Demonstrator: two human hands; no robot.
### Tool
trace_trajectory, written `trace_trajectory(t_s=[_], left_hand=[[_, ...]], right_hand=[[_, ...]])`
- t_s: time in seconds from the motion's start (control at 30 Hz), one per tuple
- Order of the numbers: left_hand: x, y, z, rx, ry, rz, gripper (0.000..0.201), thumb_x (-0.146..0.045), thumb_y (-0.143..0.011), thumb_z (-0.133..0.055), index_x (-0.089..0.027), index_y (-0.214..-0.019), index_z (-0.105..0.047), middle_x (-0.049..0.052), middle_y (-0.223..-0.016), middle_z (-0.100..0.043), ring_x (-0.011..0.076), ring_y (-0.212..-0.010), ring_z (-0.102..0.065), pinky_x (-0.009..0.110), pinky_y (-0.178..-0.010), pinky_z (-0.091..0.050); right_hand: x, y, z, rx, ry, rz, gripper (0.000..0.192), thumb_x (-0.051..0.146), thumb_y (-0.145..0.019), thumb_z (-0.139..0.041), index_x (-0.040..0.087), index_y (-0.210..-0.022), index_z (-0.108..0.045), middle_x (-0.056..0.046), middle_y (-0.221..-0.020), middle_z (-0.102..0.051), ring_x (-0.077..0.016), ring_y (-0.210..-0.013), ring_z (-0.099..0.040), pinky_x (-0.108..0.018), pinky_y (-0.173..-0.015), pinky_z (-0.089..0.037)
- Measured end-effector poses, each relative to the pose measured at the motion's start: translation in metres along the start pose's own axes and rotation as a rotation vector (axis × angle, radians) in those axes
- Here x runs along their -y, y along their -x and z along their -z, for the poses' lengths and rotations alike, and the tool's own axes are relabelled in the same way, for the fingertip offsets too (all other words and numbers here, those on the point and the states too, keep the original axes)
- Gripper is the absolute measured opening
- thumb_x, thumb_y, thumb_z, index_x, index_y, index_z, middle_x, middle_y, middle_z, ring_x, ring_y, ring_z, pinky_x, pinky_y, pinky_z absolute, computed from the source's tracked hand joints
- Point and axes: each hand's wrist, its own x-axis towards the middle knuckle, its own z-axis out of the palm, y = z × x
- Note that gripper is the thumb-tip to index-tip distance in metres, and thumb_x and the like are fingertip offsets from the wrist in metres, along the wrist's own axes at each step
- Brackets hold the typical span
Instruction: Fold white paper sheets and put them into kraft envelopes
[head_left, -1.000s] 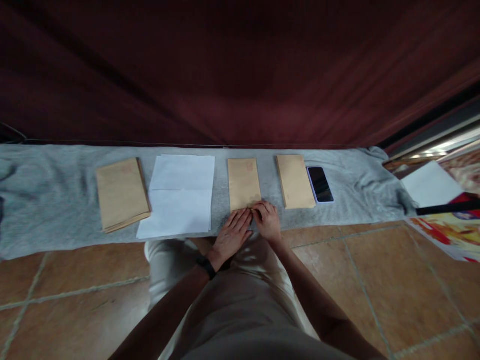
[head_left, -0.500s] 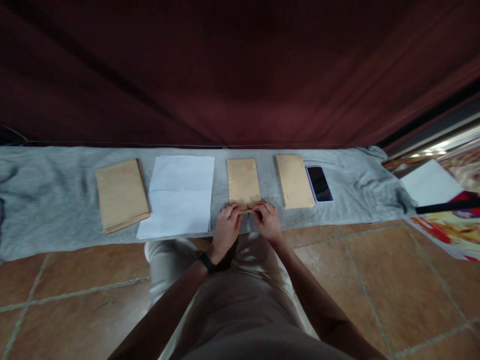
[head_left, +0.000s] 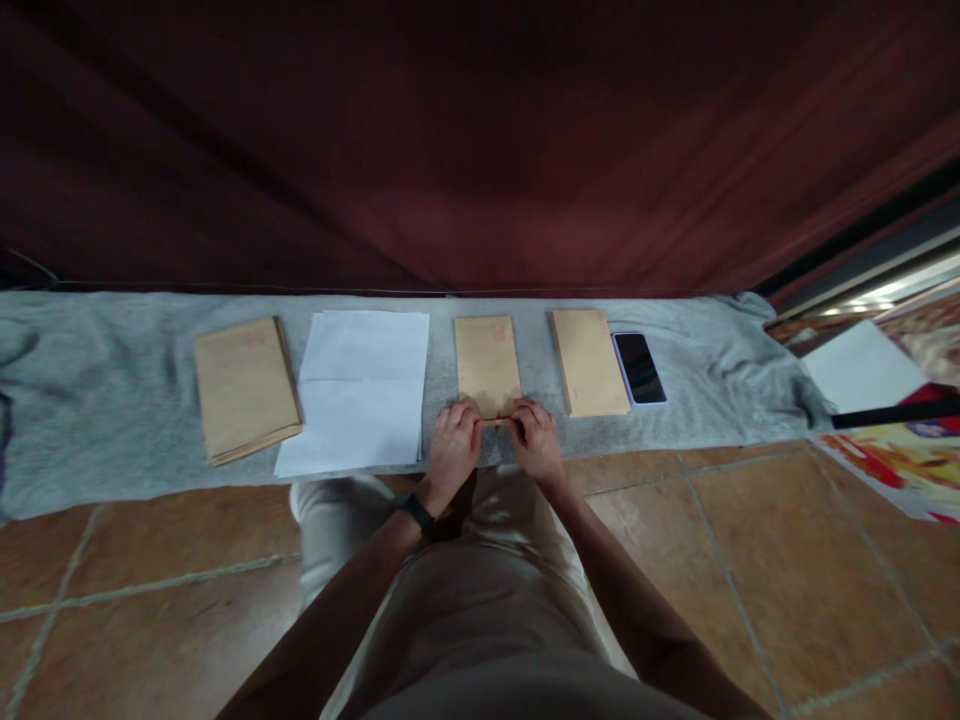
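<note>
A narrow brown envelope lies upright on the grey cloth in front of me. My left hand and my right hand both pinch its near edge, fingers curled over it. A black band sits on my left wrist. To the right lies a second brown envelope, and to the left white sheets of paper.
A stack of brown envelopes rests at the left of the cloth. A dark phone lies next to the right envelope. A dark red curtain hangs behind. Tiled floor is in front, with a white sheet and colourful prints at the right.
My left hand went from lying flat beside the envelope's near end to curling its fingers onto that edge. My right hand stayed on the edge.
</note>
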Motion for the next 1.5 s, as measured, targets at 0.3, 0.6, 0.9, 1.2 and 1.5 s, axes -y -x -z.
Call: trace_trajectory(t_s=[0.3,0.6,0.9,1.2,1.5], left_hand=[[0.002,0.001,-0.003,-0.019,0.001,0.013,0.009,-0.017,-0.096,-0.050,-0.021,-0.094,-0.058,0.010,-0.107,-0.063,0.0278,-0.102,-0.057,0.044,-0.093,-0.049],[0.004,0.001,-0.003,-0.052,0.030,0.014,0.008,-0.016,-0.095,-0.051,-0.022,-0.093,-0.057,0.010,-0.104,-0.062,0.0275,-0.101,-0.057,0.045,-0.091,-0.048],[0.006,-0.002,-0.003,-0.079,0.114,0.056,0.011,-0.018,-0.094,-0.055,-0.023,-0.085,-0.051,0.007,-0.098,-0.060,0.0245,-0.097,-0.055,0.040,-0.087,-0.048],[0.007,-0.002,-0.004,-0.090,0.115,0.086,0.013,-0.018,-0.091,-0.059,-0.023,-0.082,-0.052,0.006,-0.095,-0.060,0.0235,-0.094,-0.054,0.040,-0.086,-0.048],[0.007,-0.002,-0.005,-0.103,0.129,0.086,0.014,-0.017,-0.090,-0.060,-0.023,-0.081,-0.051,0.005,-0.093,-0.059,0.0237,-0.094,-0.054,0.040,-0.086,-0.048]], right_hand=[[0.003,0.000,0.001,-0.021,0.042,-0.009,0.013,0.024,-0.100,-0.051,0.020,-0.102,-0.063,-0.012,-0.126,-0.064,-0.0248,-0.124,-0.055,-0.042,-0.102,-0.043],[0.003,0.001,-0.002,-0.046,0.070,-0.024,0.015,0.020,-0.100,-0.048,0.020,-0.105,-0.062,-0.013,-0.128,-0.062,-0.0259,-0.122,-0.055,-0.043,-0.101,-0.043],[0.006,0.000,-0.003,-0.064,0.118,-0.052,0.009,0.019,-0.098,-0.050,0.020,-0.100,-0.059,-0.013,-0.129,-0.060,-0.0254,-0.122,-0.055,-0.041,-0.100,-0.042],[0.010,0.001,-0.007,-0.130,0.142,-0.062,0.010,0.019,-0.097,-0.050,0.020,-0.101,-0.059,-0.015,-0.128,-0.060,-0.0268,-0.122,-0.055,-0.042,-0.099,-0.041],[0.014,0.001,-0.006,-0.113,0.194,-0.117,0.009,0.019,-0.096,-0.050,0.020,-0.101,-0.057,-0.017,-0.131,-0.058,-0.0280,-0.125,-0.053,-0.043,-0.101,-0.041]])
